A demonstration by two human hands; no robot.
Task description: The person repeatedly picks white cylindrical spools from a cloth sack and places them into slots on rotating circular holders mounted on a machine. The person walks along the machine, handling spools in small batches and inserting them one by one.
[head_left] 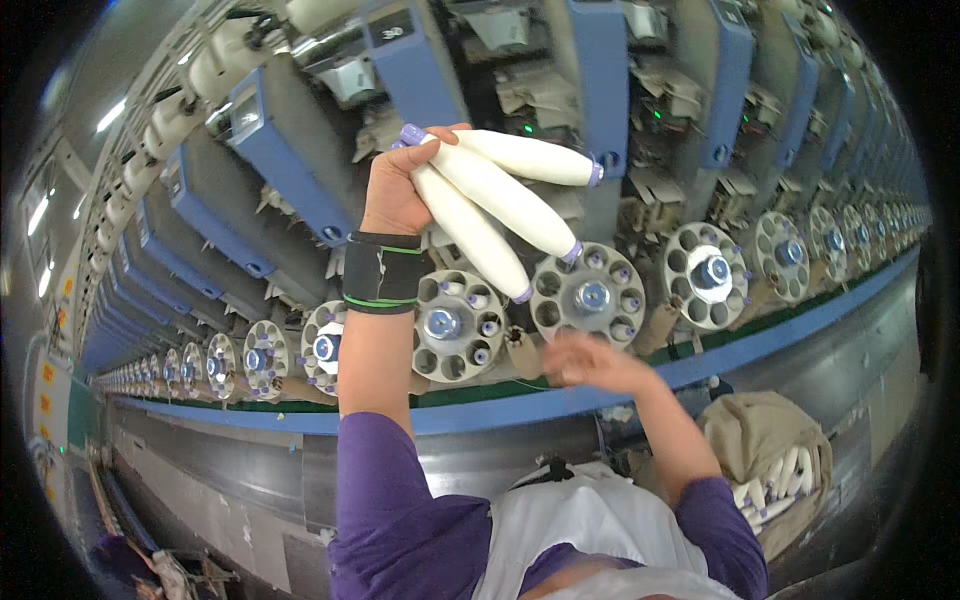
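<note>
My left hand (pixel 398 190) is raised above the row of round magazines. It grips three white yarn bobbins (pixel 508 200) by one end of their purple tubes, and they fan out to the right. Below their lower tips is a round magazine (pixel 592 295) with a blue hub and several purple-tipped bobbins in its pockets. Just left of it stands another magazine (pixel 443 325), partly filled. My right hand (pixel 597 362), smeared by motion, is at the lower edge of the first magazine; whether it holds anything cannot be made out.
Blue-and-grey winding units (pixel 600 90) run left and right in a long row, each with a round magazine. A blue rail (pixel 520 407) passes along their front. At lower right, a beige cloth sack (pixel 765 425) holds several white bobbins.
</note>
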